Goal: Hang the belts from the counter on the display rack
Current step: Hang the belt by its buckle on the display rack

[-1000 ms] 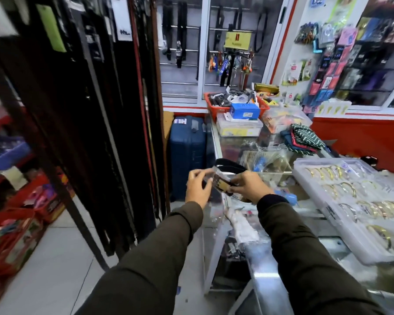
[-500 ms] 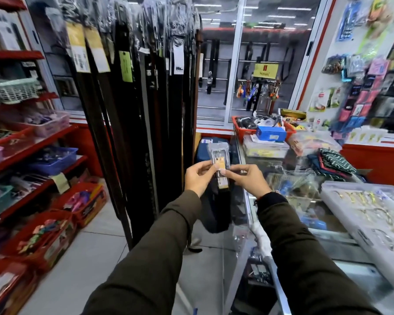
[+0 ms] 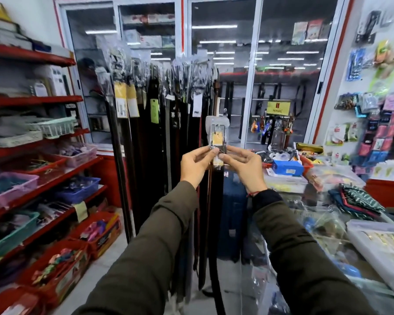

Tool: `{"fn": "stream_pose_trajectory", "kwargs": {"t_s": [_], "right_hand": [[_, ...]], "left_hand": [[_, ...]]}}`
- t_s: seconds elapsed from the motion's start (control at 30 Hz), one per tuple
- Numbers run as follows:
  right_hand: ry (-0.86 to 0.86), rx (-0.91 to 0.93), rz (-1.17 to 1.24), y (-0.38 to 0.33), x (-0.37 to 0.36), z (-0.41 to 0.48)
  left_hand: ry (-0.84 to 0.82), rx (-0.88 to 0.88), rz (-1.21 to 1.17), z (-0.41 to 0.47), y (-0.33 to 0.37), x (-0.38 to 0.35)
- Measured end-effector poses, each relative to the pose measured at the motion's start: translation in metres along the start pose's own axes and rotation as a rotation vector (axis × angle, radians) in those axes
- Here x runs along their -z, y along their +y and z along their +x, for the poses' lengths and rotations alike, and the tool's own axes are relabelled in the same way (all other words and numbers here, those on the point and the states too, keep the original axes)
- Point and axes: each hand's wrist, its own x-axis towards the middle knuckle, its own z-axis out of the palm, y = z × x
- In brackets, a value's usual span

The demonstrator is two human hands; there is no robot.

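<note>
In front of the rack, at chest height, grip: the left hand (image 3: 197, 163) and the right hand (image 3: 243, 165) both pinch the belt (image 3: 217, 142) at its top end, fingertips closed on it from the two sides, thumbs near each other.
Belt, place: held in the air, upright, just right of the hanging belts (image 3: 168, 144) and left of the counter (image 3: 305, 201); not yet on the rack (image 3: 159, 71).
Belt, top: a buckle end in a clear plastic sleeve, glossy, with a yellow card inside and a pale hanger tab above. Whether the tab has a hole or a hook, I cannot tell; it is blurred.
Belt, strap: dark, flat and narrow, smooth like leather; it falls straight down between the sleeves of the person toward the floor.
Risk, slip: the sleeve looks slippery, and only fingertips hold it; the weight of the long strap could pull it out.
Risk, miss: the top of the rack is crowded with crinkled plastic, so the tab may miss the arm or push a neighbour off.
Risk, snag: the loose strap could catch the edge of the counter.
Hanging belts: many dark straps, close together, with yellow, green and white tags.
Counter: glass top, shiny, crowded with bags and a blue box (image 3: 287, 168).
Left shelves (image 3: 32, 101): red boards, with plastic baskets.
</note>
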Motion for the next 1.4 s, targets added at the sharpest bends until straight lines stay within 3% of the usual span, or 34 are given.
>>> {"fn": "stream_pose_trajectory", "kwargs": {"t_s": [0.33,0.6,0.97,1.07,1.17,1.3,1.4], "right_hand": [[0.039,0.213,0.033,-0.09,-0.033,0.065],[0.025,0.245,0.107,-0.127,-0.04,0.096],[-0.006,0.196,0.032,-0.101,-0.042,0.113],[0.024,0.244,-0.11,-0.091,-0.043,0.119],[0.074,0.418,-0.387,-0.079,-0.039,0.124],[0.056,0.615,-0.711,-0.068,-0.038,0.134],[0.062,0.699,-0.895,-0.066,-0.04,0.145]], "left_hand": [[0.033,-0.253,0.065,0.056,0.108,-0.021],[0.079,-0.216,-0.131,0.085,0.153,-0.036],[0.121,-0.117,-0.116,0.098,0.135,-0.029],[0.169,-0.202,0.062,0.099,0.13,-0.024],[0.189,-0.416,0.426,0.096,0.127,-0.021],[0.13,-0.784,0.822,0.1,0.124,-0.013],[0.046,-0.916,1.138,0.116,0.124,-0.004]]}}
